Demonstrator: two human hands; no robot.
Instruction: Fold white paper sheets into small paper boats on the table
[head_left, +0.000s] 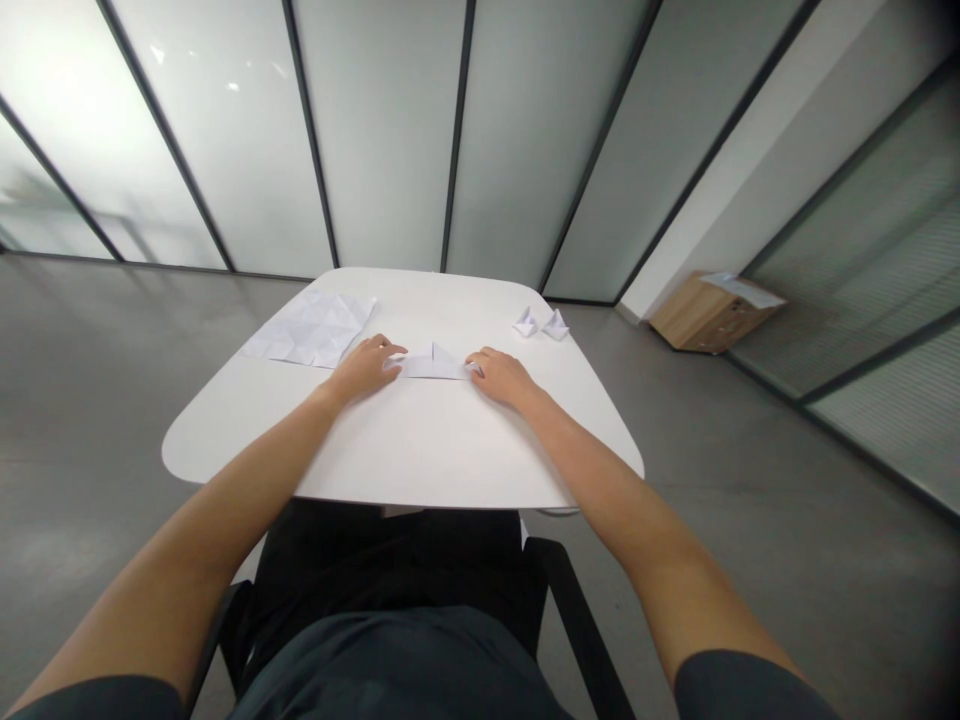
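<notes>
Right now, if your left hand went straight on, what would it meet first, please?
The left hand would meet the folded white paper first; its fingertips seem to touch it already.

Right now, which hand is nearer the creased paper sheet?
Left. The left hand lies beside the creased paper sheet; the right hand lies farther off, past the folded paper.

Here we go, at the rounded white table [405, 470], and both hands are in on the action! The left hand [365, 368] and the right hand [501, 378] sit at either end of a folded white paper [433, 365], its peak rising between them. Out to the left lies a creased paper sheet [311, 330], toward the far edge two small paper boats [541, 323] stand just beside each other, and a wooden box [709, 315] sits on the floor beyond the table!
</notes>
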